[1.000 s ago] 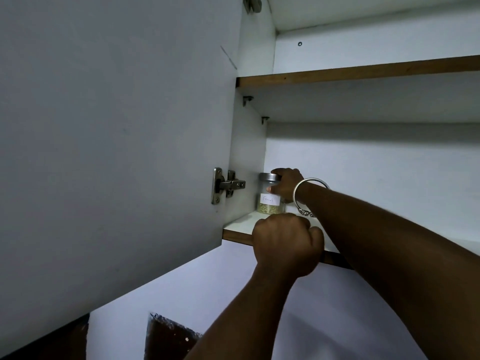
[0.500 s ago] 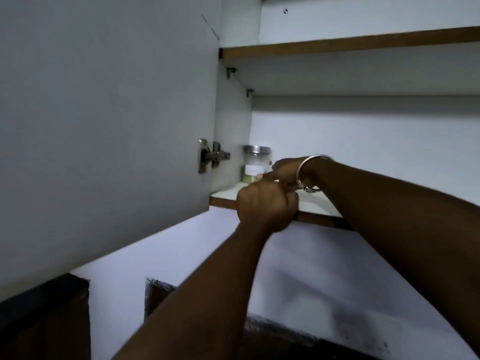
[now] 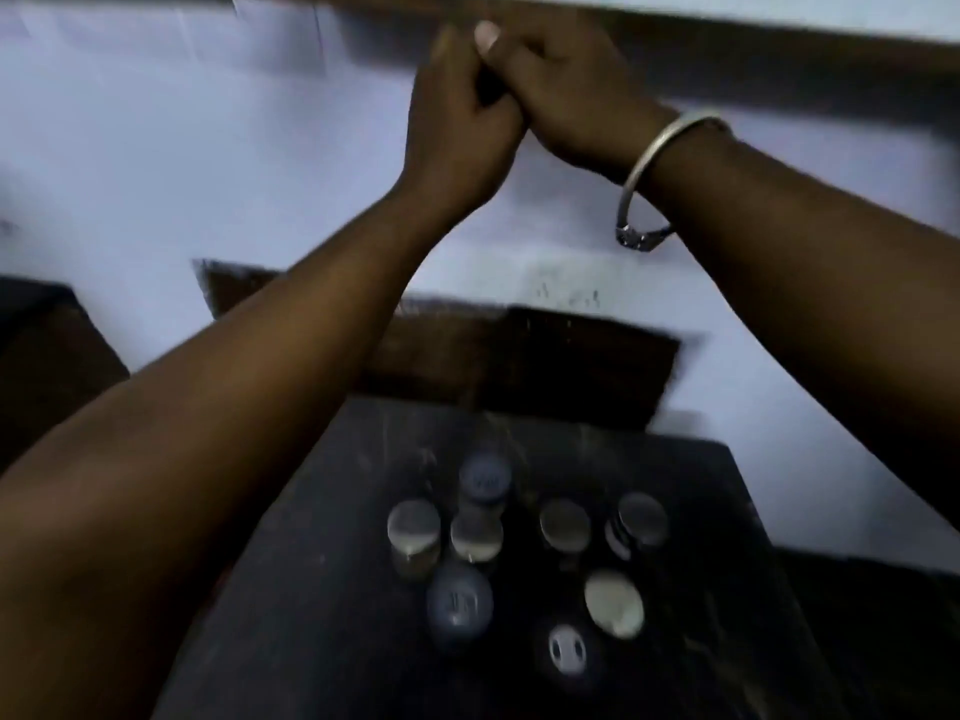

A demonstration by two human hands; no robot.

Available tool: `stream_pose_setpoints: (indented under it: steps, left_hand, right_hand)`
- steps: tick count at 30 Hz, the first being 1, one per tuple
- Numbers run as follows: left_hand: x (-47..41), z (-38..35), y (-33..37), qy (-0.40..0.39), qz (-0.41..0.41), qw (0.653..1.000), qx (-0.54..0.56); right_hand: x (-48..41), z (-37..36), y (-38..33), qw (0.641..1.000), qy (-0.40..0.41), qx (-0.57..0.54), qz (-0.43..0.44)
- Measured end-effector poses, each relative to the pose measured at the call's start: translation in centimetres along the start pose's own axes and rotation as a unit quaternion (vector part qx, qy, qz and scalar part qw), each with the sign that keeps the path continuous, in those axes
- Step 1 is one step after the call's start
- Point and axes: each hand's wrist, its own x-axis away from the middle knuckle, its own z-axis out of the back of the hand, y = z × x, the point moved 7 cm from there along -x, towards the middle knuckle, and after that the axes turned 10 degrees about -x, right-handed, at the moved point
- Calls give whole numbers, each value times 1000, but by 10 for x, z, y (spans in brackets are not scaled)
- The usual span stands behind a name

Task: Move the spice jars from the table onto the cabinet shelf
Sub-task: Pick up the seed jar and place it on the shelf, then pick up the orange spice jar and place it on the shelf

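Several spice jars stand on the dark table (image 3: 291,605) below me, blurred by camera motion. Some have silver lids, such as one jar (image 3: 414,527) at the left and another jar (image 3: 614,602) at the right. Others have dark lids, like the front jar (image 3: 460,605). High above them my left hand (image 3: 457,122) is a closed fist pressed against my right hand (image 3: 566,96), whose fingers are curled too. Nothing shows in either hand. A metal bangle (image 3: 649,168) hangs on my right wrist.
The dark underside edge of the cabinet (image 3: 727,28) runs along the top, just behind my hands. A white wall (image 3: 156,148) fills the background, with a brown panel (image 3: 545,361) behind the table. A dark piece of furniture (image 3: 41,356) stands at the left.
My view has swung down from the cabinet shelf to the table. My right hand has left the jar on the shelf and both hands have come down together below the cabinet's edge.
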Motion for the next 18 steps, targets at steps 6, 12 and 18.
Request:
stream_pose_setpoints:
  steps: [6, 12, 18]
  left_hand:
    - [182, -73, -27, -195, 84, 977, -35]
    - [318, -38, -38, -388, 202, 897, -64]
    - [309, 37, -19, -282, 219, 933, -42]
  right_hand:
    - [183, -59, 93, 982, -12, -59, -179]
    - [328, -138, 165, 913, -239, -43, -327]
    - [317, -140, 183, 921, -201, -108, -315]
